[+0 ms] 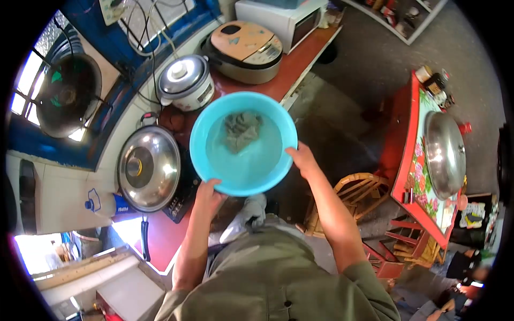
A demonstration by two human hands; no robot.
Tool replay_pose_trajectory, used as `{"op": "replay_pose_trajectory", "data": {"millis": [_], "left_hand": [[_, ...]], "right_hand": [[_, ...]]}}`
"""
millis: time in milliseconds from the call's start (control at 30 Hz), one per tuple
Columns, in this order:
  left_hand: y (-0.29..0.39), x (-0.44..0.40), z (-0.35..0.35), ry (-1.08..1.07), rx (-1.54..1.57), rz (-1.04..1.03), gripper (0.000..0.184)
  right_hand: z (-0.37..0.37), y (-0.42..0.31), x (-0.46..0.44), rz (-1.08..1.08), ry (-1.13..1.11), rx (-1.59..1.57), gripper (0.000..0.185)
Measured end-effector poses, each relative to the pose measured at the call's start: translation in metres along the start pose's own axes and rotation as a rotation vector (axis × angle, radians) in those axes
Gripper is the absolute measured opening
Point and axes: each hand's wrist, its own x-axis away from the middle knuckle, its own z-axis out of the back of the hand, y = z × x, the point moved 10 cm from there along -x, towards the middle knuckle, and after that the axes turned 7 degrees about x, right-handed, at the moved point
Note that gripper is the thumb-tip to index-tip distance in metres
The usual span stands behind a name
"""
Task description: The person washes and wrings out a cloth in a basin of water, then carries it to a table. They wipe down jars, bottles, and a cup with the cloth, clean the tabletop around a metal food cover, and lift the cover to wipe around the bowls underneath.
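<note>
A round light-blue basin point(243, 184) is held out in front of my body, with water in it. A crumpled grey-brown cloth point(242, 131) lies in the water towards the far side. My left hand point(211, 196) grips the near-left rim, its thumb over the edge. On the right side of the rim, my right hand point(302, 159) is closed round the edge. The undersides of the basin and the fingers beneath it are hidden.
Left of the basin, a lidded wok point(155, 184) sits on a stove beside a plastic bottle point(104, 204). Behind are a small cooker point(184, 80) and a larger rice cooker point(246, 48). A bamboo chair point(358, 187) and a red-edged table point(396, 187) stand right.
</note>
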Motion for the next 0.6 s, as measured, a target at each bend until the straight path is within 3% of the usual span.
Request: {"op": "replay_pose_trajectory", "data": {"millis": [33, 133, 400, 467, 500, 533, 600], "left_hand": [[-0.003, -0.008, 0.005, 0.033, 0.005, 0.0, 0.052], [0.011, -0.047, -0.019, 0.035, 0.049, -0.033, 0.05], [0.021, -0.086, -0.025, 0.092, 0.094, -0.024, 0.046], [0.033, -0.086, -0.035, 0.123, 0.029, -0.061, 0.043], [0.033, -0.085, -0.035, 0.143, 0.043, -0.044, 0.042], [0.034, -0.083, -0.035, 0.166, 0.051, -0.035, 0.042], [0.042, -0.076, -0.038, 0.167, 0.034, -0.095, 0.041]], "right_hand": [[-0.006, 0.002, -0.01, -0.134, -0.046, -0.07, 0.033], [-0.005, -0.005, -0.045, -0.199, -0.003, 0.031, 0.036], [-0.017, 0.015, -0.107, -0.294, -0.142, 0.04, 0.044], [-0.009, -0.004, -0.124, -0.142, -0.064, 0.317, 0.048], [-0.001, -0.028, -0.123, 0.033, 0.077, 0.582, 0.059], [-0.004, -0.04, -0.119, 0.016, 0.057, 0.588, 0.059], [-0.023, -0.128, -0.093, 0.647, 0.255, 0.967, 0.071]]}}
